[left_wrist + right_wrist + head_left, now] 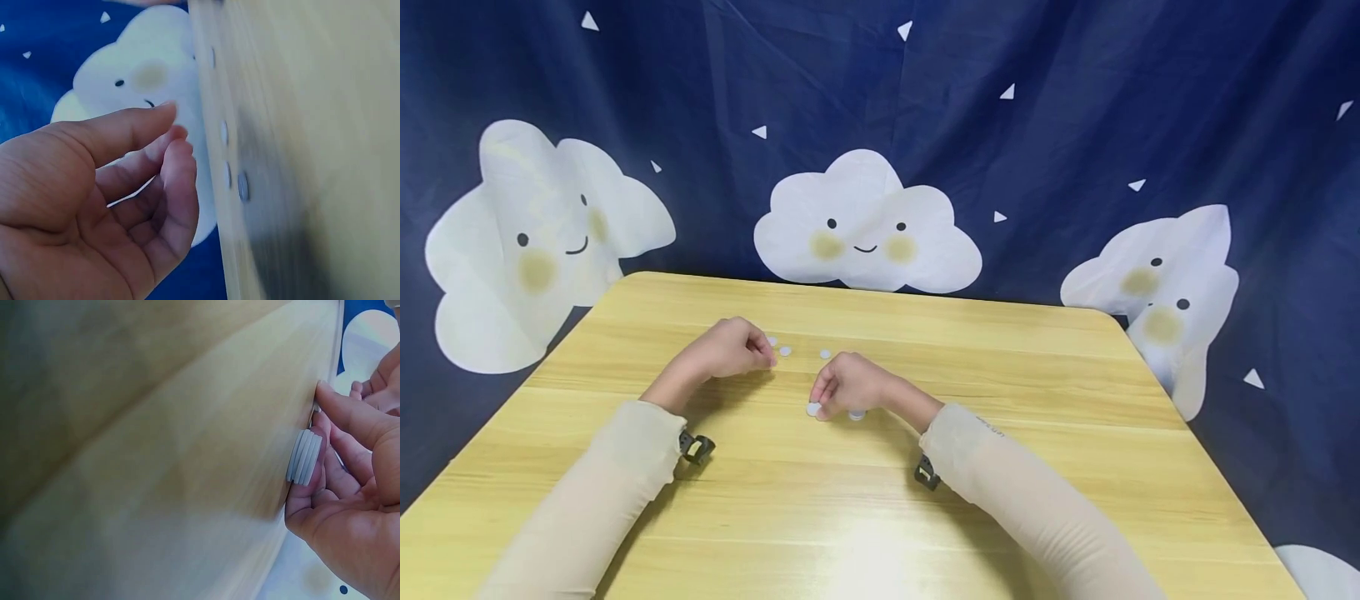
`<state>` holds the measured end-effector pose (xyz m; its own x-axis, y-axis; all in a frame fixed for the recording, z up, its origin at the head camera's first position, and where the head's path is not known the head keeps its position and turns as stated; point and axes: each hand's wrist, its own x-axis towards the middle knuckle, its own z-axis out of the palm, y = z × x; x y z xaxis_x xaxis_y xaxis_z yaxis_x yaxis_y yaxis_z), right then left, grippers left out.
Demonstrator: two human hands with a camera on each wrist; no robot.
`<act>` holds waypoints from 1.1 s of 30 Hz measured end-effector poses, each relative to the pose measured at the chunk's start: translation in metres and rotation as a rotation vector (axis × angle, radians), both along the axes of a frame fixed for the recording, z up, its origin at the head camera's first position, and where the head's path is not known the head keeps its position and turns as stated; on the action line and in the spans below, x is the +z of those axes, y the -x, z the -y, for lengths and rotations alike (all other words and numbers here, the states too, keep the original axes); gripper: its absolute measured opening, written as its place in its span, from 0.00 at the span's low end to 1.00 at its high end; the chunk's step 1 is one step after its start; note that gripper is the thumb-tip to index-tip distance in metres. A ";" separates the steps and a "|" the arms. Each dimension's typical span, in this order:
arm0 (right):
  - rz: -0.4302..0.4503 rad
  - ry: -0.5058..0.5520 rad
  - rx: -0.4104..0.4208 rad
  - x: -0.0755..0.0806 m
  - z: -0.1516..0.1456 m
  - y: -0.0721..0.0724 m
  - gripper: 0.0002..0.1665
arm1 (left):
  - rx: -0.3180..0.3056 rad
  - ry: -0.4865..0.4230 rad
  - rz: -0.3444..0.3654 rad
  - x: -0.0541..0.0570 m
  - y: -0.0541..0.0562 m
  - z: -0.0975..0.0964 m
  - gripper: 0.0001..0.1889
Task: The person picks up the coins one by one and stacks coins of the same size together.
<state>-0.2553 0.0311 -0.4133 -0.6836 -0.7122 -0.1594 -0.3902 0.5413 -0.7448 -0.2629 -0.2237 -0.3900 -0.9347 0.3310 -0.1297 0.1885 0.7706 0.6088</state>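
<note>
In the head view, my left hand (733,346) hovers over the back middle of the table, beside flat silvery coins. In the left wrist view its fingers bend loosely toward the thumb, with nothing between them. Coins (785,351) lie just past the fingertips; a greyer coin (244,187) sits in the hand's shadow. Another coin (825,354) is set apart, behind my right hand (853,383). That hand's thumb and finger pinch a coin (814,409) at the tabletop. A short stack of coins (304,457) stands beside its lower fingers, partly hidden in the head view.
The wood-grain table (1000,392) has rounded back corners. A dark blue curtain (1045,167) with smiling white clouds hangs behind its back edge. Black wrist straps (697,450) sit by the sleeve cuffs on both arms.
</note>
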 end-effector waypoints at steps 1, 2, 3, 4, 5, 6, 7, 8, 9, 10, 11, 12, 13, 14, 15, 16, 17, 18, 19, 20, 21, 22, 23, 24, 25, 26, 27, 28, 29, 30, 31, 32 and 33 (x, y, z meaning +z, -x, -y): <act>0.002 0.000 -0.002 0.000 0.000 0.000 0.08 | 0.013 0.009 -0.005 0.001 0.003 0.002 0.06; 0.002 -0.001 -0.003 0.000 0.000 0.000 0.08 | 0.027 0.013 -0.011 0.001 0.005 0.005 0.07; 0.005 0.000 -0.005 0.000 0.000 0.000 0.08 | 0.038 0.019 -0.018 0.002 0.008 0.007 0.08; 0.006 -0.001 -0.005 0.000 0.000 0.000 0.08 | 0.047 0.024 -0.024 0.002 0.011 0.009 0.09; 0.009 -0.001 -0.005 0.000 0.000 -0.001 0.08 | 0.052 0.030 -0.035 0.002 0.014 0.011 0.09; 0.012 -0.002 -0.005 0.000 0.000 -0.001 0.07 | 0.052 0.035 -0.048 0.002 0.017 0.013 0.09; 0.013 -0.002 -0.006 0.000 0.000 -0.001 0.08 | 0.047 0.039 -0.063 0.001 0.020 0.014 0.09; 0.013 -0.003 -0.007 0.000 0.000 -0.001 0.08 | 0.038 0.037 -0.072 0.001 0.023 0.016 0.09; 0.015 -0.003 -0.009 0.000 0.000 -0.001 0.08 | 0.027 0.038 -0.080 -0.001 0.026 0.017 0.08; 0.016 -0.003 -0.010 0.000 0.000 -0.001 0.08 | 0.015 0.034 -0.085 -0.002 0.030 0.018 0.08; 0.017 -0.003 -0.012 0.001 0.000 -0.001 0.08 | 0.003 0.030 -0.088 -0.003 0.033 0.018 0.07; 0.018 -0.001 -0.014 0.000 0.000 -0.001 0.08 | -0.008 0.023 -0.085 -0.004 0.036 0.019 0.06; 0.019 0.001 -0.016 0.000 -0.001 -0.001 0.08 | -0.020 0.013 -0.078 -0.005 0.039 0.020 0.06; 0.022 0.004 -0.019 0.000 -0.001 -0.001 0.08 | -0.030 0.004 -0.071 -0.006 0.042 0.021 0.06; 0.023 0.003 -0.019 0.000 -0.001 -0.001 0.08 | -0.035 -0.005 -0.059 -0.007 0.045 0.022 0.06; 0.023 0.003 -0.020 0.000 -0.001 -0.001 0.08 | -0.040 -0.013 -0.047 -0.008 0.048 0.023 0.07; 0.024 0.003 -0.021 0.000 -0.001 -0.001 0.08 | -0.044 -0.021 -0.034 -0.009 0.050 0.024 0.08; 0.025 0.002 -0.023 0.000 -0.001 -0.001 0.08 | -0.050 -0.029 -0.021 -0.009 0.052 0.025 0.09; 0.026 0.001 -0.023 0.000 -0.001 -0.001 0.08 | -0.058 -0.035 -0.012 -0.010 0.054 0.026 0.10; 0.025 -0.002 -0.024 0.000 -0.002 -0.001 0.08 | -0.061 -0.037 -0.001 -0.010 0.056 0.027 0.11; 0.024 -0.004 -0.023 0.001 -0.002 -0.002 0.08 | -0.064 -0.038 0.009 -0.010 0.058 0.028 0.12; 0.026 -0.002 -0.025 0.001 -0.002 -0.002 0.08 | -0.066 -0.040 0.018 -0.011 0.059 0.028 0.13; 0.028 -0.002 -0.025 0.001 -0.002 -0.002 0.08 | -0.067 -0.043 0.030 -0.011 0.060 0.028 0.14; 0.028 -0.003 -0.025 0.001 -0.002 -0.002 0.08 | -0.065 -0.044 0.042 -0.011 0.062 0.028 0.14; 0.027 -0.003 -0.025 0.001 -0.002 -0.002 0.08 | -0.060 -0.047 0.055 -0.011 0.063 0.027 0.15; 0.027 -0.004 -0.025 0.001 -0.002 -0.002 0.08 | -0.054 -0.049 0.067 -0.012 0.064 0.027 0.15; 0.025 -0.004 -0.023 0.002 -0.002 -0.002 0.08 | -0.048 -0.052 0.078 -0.012 0.064 0.026 0.15; 0.023 -0.003 -0.021 0.002 -0.002 -0.002 0.08 | -0.042 -0.056 0.090 -0.012 0.065 0.025 0.15; 0.020 -0.004 -0.019 0.001 -0.002 -0.001 0.08 | -0.039 -0.055 0.096 -0.012 0.066 0.024 0.15; 0.017 -0.005 -0.017 0.001 -0.002 -0.001 0.08 | -0.038 -0.052 0.099 -0.012 0.066 0.023 0.14; 0.014 -0.006 -0.014 0.001 -0.002 -0.001 0.08 | -0.039 -0.049 0.101 -0.013 0.067 0.022 0.14; 0.012 -0.005 -0.012 0.001 -0.002 0.000 0.08 | -0.040 -0.046 0.102 -0.013 0.068 0.022 0.13; 0.010 -0.004 -0.010 0.000 -0.002 0.000 0.07 | -0.041 -0.042 0.103 -0.014 0.069 0.021 0.13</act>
<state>-0.2553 0.0331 -0.4131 -0.6892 -0.7046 -0.1692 -0.3771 0.5482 -0.7465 -0.3315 -0.2450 -0.4035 -0.9026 0.3759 -0.2099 0.1539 0.7371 0.6580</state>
